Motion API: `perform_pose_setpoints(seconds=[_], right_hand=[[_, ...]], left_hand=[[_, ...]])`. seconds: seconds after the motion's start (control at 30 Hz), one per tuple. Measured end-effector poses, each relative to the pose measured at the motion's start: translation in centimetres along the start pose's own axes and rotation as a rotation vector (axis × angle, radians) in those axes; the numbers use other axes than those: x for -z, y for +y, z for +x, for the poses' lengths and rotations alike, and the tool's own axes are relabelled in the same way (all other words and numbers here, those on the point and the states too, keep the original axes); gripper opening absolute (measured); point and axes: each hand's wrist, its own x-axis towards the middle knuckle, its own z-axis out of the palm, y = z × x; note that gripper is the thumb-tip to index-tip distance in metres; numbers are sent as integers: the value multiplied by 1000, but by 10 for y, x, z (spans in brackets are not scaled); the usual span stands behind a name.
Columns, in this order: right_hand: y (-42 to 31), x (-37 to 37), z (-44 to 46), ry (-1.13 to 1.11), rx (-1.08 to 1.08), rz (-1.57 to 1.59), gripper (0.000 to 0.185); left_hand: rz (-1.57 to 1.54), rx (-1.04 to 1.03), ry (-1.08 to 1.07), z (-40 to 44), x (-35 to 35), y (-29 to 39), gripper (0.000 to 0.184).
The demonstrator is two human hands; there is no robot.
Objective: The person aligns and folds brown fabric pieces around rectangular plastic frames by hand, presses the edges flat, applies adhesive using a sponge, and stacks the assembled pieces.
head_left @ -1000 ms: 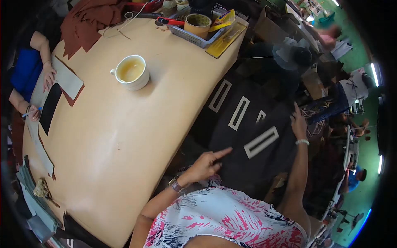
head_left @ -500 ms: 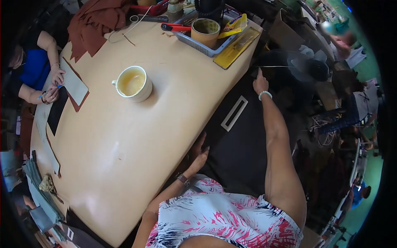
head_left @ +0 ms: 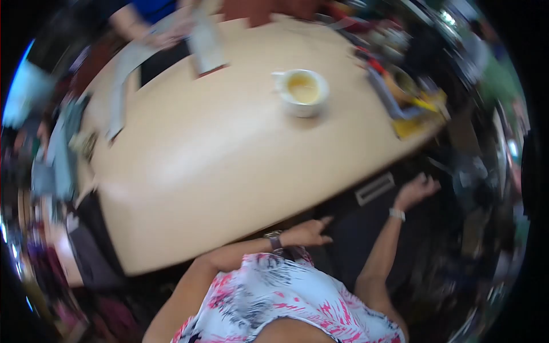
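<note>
My left hand (head_left: 306,233) is at the table's near edge, over dark material (head_left: 363,231) across my lap. Its thumb and fingers are apart and hold nothing I can see. My right hand (head_left: 416,191) is farther right, beyond a pale rectangular frame (head_left: 377,195) on the dark material. Motion blurs this hand, but its fingers look spread, with nothing visible between them. A white cup (head_left: 306,108) with yellowish contents stands on the table (head_left: 200,171).
A grey-blue basket (head_left: 382,94) with tape and tools is at the table's right end, a yellow piece (head_left: 409,127) beside it. Across the table, a person's hands (head_left: 171,31) work near pale strips (head_left: 207,48) and a black piece (head_left: 163,63). Folded greenish material (head_left: 67,143) is at left.
The view has turned, so the table and cup appear farther right. My right hand has come back from its outstretched pointing pose, where a pale thread showed beside it. The left hand stays by the table edge.
</note>
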Motion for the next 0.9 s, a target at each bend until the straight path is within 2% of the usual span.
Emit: perform_pose_setpoints(seconds=[0.03, 0.07, 0.13, 0.2, 0.23, 0.33, 0.37, 0.4, 0.47, 0.5, 0.53, 0.57, 0.63, 0.67, 0.77, 0.83, 0.9], right_hand=[[-19, 9, -6, 2, -26, -41, 36], [-52, 19, -14, -5, 50, -55, 44], [-133, 23, -36, -56, -83, 492, 49], [-191, 24, -58, -232, 141, 470, 55], [-223, 24, -70, -318, 190, 548, 55], [-327, 38, -127, -666, 317, 869, 57], [-355, 55, -147, -829, 285, 904, 60], [-376, 66, -164, -931, 340, 974, 62], [-406, 85, -194, -1121, 420, 1078, 65], [-416, 92, -205, -1210, 443, 1111, 66], [-420, 92, -216, -1237, 518, 1125, 66], [-422, 89, -228, -1262, 593, 1136, 66], [-426, 91, -235, -1296, 736, 1065, 64], [-426, 90, -234, -1303, 711, 1047, 64], [-423, 88, -233, -1294, 673, 976, 64], [-423, 86, -237, -1247, 698, 918, 63], [-423, 87, -238, -1287, 621, 916, 62]], left_hand=[[24, -75, -55, -11, 6, 11, 72], [54, -146, -108, -23, 14, 21, 70], [-240, -266, -170, -65, 47, 53, 62], [-346, -429, 8, -98, 67, 59, 53], [-460, -524, 159, -117, 78, 54, 45], [-327, -402, 883, -210, 117, 44, 36], [-294, -363, 1118, -242, 123, 36, 33], [-313, -250, 1395, -270, 123, 24, 32], [194, 133, 1907, -330, 125, -11, 32], [325, 439, 2032, -358, 122, -16, 30], [716, 586, 2097, -388, 122, -37, 32], [883, 636, 2160, -412, 125, -55, 38], [878, 843, 2149, -445, 125, -87, 41], [873, 941, 2136, -455, 127, -100, 43], [768, 1023, 2148, -475, 131, -125, 42], [703, 906, 2126, -490, 134, -139, 36], [635, 809, 2150, -498, 135, -143, 29]])
